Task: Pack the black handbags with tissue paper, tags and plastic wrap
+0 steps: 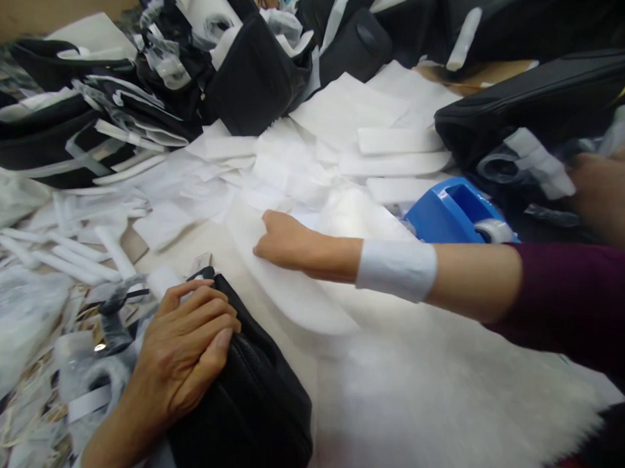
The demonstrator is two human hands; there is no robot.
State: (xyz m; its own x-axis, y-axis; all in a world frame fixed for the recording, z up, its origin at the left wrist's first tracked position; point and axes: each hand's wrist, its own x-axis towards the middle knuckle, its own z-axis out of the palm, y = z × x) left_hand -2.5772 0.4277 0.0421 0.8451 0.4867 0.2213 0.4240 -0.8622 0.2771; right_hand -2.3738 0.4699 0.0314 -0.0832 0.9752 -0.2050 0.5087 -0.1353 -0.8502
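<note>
My left hand [186,346] lies on top of a black leather bag [251,405] at the lower left, its fingers curled over the bag's upper edge and its thumb pressed to the side. My right hand [285,241] reaches in from the right, with a white band on the wrist and a maroon sleeve behind it. Its fingers are curled closed on the edge of a white foam sheet [299,296] that lies on the tabletop just beyond the bag.
A blue tape dispenser [450,210] stands behind my right forearm. White foam sheets and strips [306,150] cover the table's middle. Black bags with wrapped straps [88,124] are piled at the back and left. Another person's blurred hand [613,190] is at the right by a black bag [534,99]. White fur [440,394] lies in front.
</note>
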